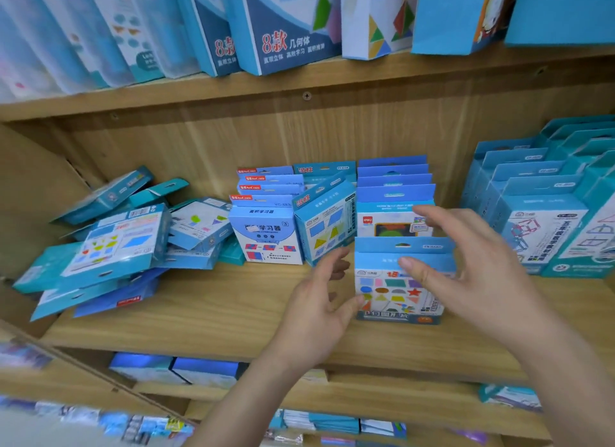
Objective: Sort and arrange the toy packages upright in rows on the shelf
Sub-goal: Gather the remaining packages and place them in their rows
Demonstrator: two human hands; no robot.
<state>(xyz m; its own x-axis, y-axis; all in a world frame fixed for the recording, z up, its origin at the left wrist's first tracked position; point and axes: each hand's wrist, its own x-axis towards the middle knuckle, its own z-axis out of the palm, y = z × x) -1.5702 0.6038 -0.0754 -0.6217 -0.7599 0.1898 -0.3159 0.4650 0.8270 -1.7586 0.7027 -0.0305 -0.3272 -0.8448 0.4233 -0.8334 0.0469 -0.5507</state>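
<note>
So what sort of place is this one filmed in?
Probably a shop selling educational toys: wooden shelves stocked with rows of identical hang-tab packages, a jumbled pile of more at left, and larger geometry boxes above.

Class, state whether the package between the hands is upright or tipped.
Upright: the blue cardboard package printed with coloured shapes stands on its base, hang tab uppermost.

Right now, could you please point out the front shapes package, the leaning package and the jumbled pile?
front shapes package (390,289), head view, printed face.
leaning package (324,228), head view, front face.
jumbled pile (116,242), head view, top package.
</note>
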